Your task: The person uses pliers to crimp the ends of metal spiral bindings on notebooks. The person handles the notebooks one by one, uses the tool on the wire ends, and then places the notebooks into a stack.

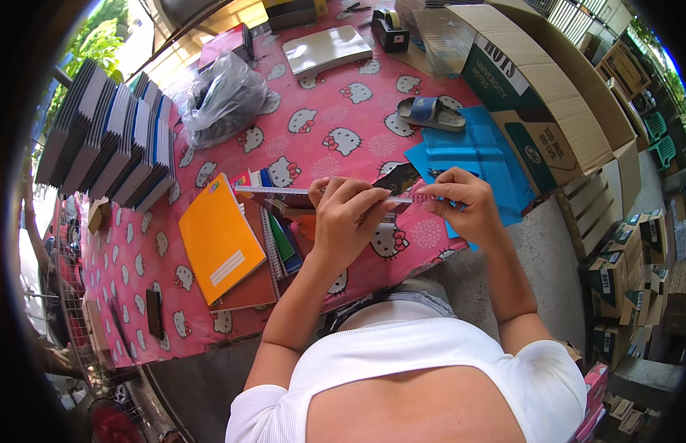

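A spiral notebook (pixel 280 190), seen almost edge-on with its pale coiled edge uppermost, is held across the front of the table. My left hand (pixel 346 218) grips it near the middle, fingers closed over the edge. At its right end, the fingertips of my right hand (pixel 465 203) pinch a pinkish wire coil (pixel 419 198). The pages under my hands are mostly hidden. Just left of my left hand, an orange spiral notebook (pixel 221 240) lies on a stack of several others, with a green one (pixel 284 242) showing beneath.
The table (pixel 313 155) has a pink cartoon-cat cover. Tall notebook stacks (pixel 110 140) stand at left, beside a plastic bag (pixel 221 96). Blue sheets (pixel 479 151) and a slipper (pixel 431 114) lie at right, near a large carton (pixel 535 96). Farther back are white sheets (pixel 328 50) and a tape dispenser (pixel 389 33).
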Motion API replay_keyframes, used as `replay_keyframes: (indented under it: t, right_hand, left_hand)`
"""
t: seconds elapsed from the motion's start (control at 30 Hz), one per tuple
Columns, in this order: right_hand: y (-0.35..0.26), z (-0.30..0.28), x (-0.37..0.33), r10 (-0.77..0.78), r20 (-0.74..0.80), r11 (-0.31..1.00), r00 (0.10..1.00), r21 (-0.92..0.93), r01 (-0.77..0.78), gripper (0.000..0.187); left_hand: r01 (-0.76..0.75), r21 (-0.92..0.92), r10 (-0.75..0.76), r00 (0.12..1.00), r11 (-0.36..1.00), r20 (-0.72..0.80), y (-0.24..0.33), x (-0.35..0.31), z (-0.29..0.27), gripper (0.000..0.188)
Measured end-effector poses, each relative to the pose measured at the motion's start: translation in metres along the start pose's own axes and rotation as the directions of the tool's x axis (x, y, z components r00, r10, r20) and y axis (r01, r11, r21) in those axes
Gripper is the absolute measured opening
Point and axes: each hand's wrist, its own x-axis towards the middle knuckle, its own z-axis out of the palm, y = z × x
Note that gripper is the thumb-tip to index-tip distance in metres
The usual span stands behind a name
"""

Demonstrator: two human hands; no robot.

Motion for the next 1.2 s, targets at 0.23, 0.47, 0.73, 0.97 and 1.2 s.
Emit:
replay_keyframes:
  t: [0.23, 0.47, 0.73, 0.97, 1.2]
  right_hand:
    - [0.0, -0.006, 0.01, 0.087, 0.145, 0.995, 0.986, 0.04, -0.094, 0.022]
    - [0.001, -0.011, 0.017, 0.115, 0.256, 0.988, 0.96, 0.07, -0.138, 0.019]
    - [0.014, -0.005, 0.014, 0.022, 0.206, 0.99, 0.978, 0.13, -0.049, 0.025]
    - [-0.003, 0.001, 0.02, 0.031, 0.18, 0.996, 0.983, 0.075, -0.046, 0.024]
    - [0.001, 0.0, 0.028, 0.312, 0.421, 0.838, 0.852, 0.3, -0.455, 0.02]
  left_hand:
    - [0.001, -0.022, -0.001, 1.0, 1.0, 0.002, 0.0, -0.001, 0.0, 0.017]
    - [-0.016, -0.033, 0.015, 1.0, 0.999, -0.006, 0.0, 0.0, -0.001, 0.017]
    - [0.026, -0.027, -0.026, 1.0, 0.999, 0.002, 0.0, 0.0, 0.002, 0.018]
    - [0.013, 0.0, -0.013, 1.0, 1.0, -0.014, 0.001, -0.005, 0.001, 0.018]
    - [0.005, -0.035, -0.005, 1.0, 0.999, -0.012, 0.002, -0.005, 0.0, 0.021]
